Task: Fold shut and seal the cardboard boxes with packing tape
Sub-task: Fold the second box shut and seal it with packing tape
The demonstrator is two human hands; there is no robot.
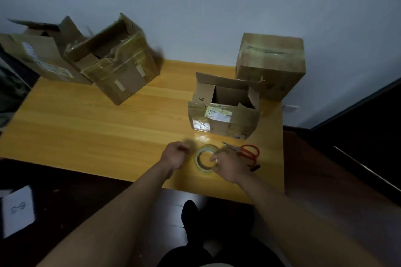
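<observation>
A roll of clear packing tape (201, 159) lies on the wooden table (97, 132) near its front edge. My right hand (226, 165) grips the roll's right side. Just left of the roll is my left hand (176, 155), fingers curled and blurred; nothing shows clearly in it. A small open box (223, 115) with its flaps up stands just behind the tape. A taped-shut box (271, 65) sits at the back right. Two open, worn boxes stand at the back left, one tilted (121, 67) and one further left (41, 56).
Red-handled scissors (247, 150) lie right of the tape, touching distance from my right hand. A dark pen-like object (255, 167) lies near the table's front right edge. A white card (18, 208) rests on the dark floor at the lower left.
</observation>
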